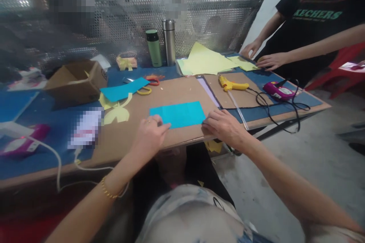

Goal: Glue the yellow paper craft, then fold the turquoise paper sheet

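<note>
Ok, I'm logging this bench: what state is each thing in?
Blue paper: flat, left hand and right hand at its ends
Cardboard box: open-topped
Green bottle: upright, lid on
Steel flask: upright, lid on
Glue gun: lying down, cord attached
Yellow-handled scissors: partly hidden

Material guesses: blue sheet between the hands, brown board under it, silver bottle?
Blue sheet: likely paper or thin card, matte; even colour, no gloss.
Brown board: probably cardboard, dull; plain tan surface.
Silver bottle: looks like metal, perhaps stainless steel, with a satin sheen; grey body with light vertical streaks. A metallic coating can't be ruled out.
</note>
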Available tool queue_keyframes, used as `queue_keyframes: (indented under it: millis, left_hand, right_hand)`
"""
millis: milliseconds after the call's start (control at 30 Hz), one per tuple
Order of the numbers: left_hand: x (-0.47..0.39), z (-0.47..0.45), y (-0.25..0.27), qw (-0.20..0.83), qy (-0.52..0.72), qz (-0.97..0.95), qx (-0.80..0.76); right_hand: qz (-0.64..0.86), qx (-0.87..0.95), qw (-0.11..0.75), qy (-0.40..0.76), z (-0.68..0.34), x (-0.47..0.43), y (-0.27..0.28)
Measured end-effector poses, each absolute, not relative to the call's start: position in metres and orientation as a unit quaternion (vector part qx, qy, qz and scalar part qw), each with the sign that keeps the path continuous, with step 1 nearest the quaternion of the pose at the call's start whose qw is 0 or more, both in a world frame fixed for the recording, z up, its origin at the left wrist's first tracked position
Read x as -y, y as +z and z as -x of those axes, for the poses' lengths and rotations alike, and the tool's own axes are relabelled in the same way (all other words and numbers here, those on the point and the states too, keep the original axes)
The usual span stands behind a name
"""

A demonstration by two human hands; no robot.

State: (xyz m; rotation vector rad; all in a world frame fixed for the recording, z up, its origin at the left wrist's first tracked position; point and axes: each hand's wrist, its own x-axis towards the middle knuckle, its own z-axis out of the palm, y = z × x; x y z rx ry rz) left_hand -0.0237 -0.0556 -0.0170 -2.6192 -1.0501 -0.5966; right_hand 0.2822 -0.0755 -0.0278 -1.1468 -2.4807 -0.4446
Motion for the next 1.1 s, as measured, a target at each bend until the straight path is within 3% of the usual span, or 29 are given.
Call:
queue_keyframes:
  millis: [167,333,900,1100]
  left_hand:
    - [0.054,0.05,-0.007,0.149,-0.212,0.904,0.34]
    - [0.052,0.011,-0.007,0.112,-0.191,0.925,0.309]
    - [0.041,-0.035,-0.013,0.157,-0.168,0.924,0.306]
    - [0.041,-0.039,-0.016,0.202,-0.145,0.925,0.286]
  right_hand:
    - [0.356,0.912,0.137,-0.152,-0.284,0.071,-0.014]
    - [0.349,0.908,0.077,-0.219,-0.267,0.072,-0.004]
    - [0.456,0.833,0.252,-0.185,-0.275,0.079,-0.033]
    - [0.449,0.841,0.246,-0.176,-0.265,0.076,-0.028]
